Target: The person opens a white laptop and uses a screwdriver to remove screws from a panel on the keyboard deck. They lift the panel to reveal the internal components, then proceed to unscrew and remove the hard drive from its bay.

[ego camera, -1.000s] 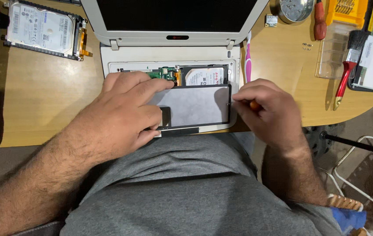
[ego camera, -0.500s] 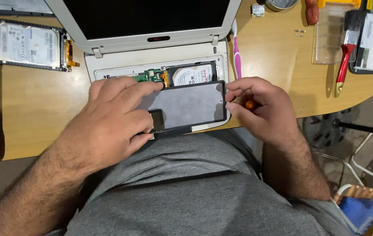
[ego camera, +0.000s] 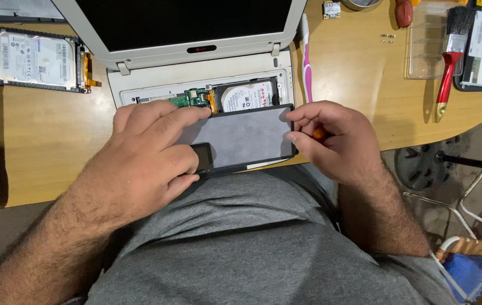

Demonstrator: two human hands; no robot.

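We judge the chief risk to be the dark panel (ego camera: 241, 138) slipping or being forced: it sits half over the opened bay of the white laptop (ego camera: 195, 76), and if it is pressed down askew its edge could bear on the exposed drive (ego camera: 249, 96) and the small green board (ego camera: 187, 100) just at its 12 o'clock side. A second risk, in our view, is the orange-handled tool (ego camera: 319, 134) tucked in the right hand (ego camera: 337, 141); a shift of grip could drag it across the panel.

The left hand (ego camera: 150, 152) lies mostly flat and spread, fingers extended over the panel's left half, thumb pinching its near corner at 7 o'clock. The right hand is partly curled, fingertips pinching the panel's right edge at 3 o'clock, with the tool held in the palm. The panel lies at the table edge, touching the laptop base. A spare drive (ego camera: 37, 59) rests well apart at 10 o'clock, a red-handled brush (ego camera: 450, 62) at 2 o'clock.
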